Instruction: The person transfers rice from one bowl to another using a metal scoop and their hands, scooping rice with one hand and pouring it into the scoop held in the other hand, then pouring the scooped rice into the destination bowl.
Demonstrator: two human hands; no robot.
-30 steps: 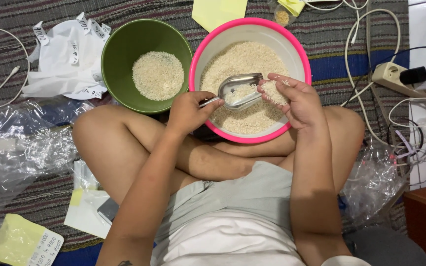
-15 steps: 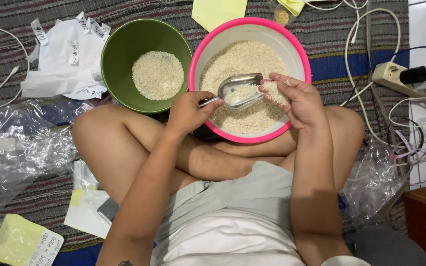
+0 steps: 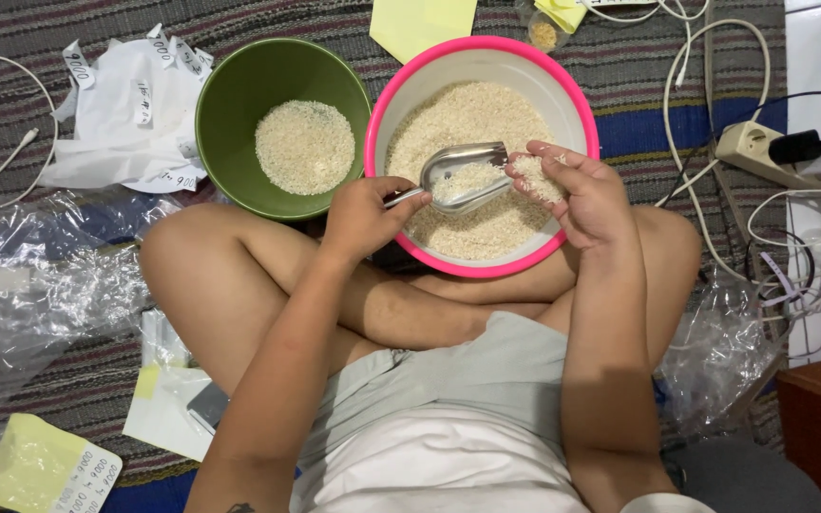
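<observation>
I sit cross-legged on a striped mat. My left hand grips the handle of a metal scoop that lies over the rice inside a pink-rimmed white basin. The scoop carries a little rice. My right hand is cupped around a handful of rice right at the scoop's open end. To the left of the basin stands a green bowl with a small mound of rice at its bottom.
Clear plastic bags lie at the left and a plastic bag at the right. White paper labels sit beside the green bowl. A power strip with cables is at the right. Yellow sheets lie beyond the basin.
My right hand has turned slightly, holding its rice a bit higher at the scoop's mouth. The scoop and my left hand stay nearly in place.
</observation>
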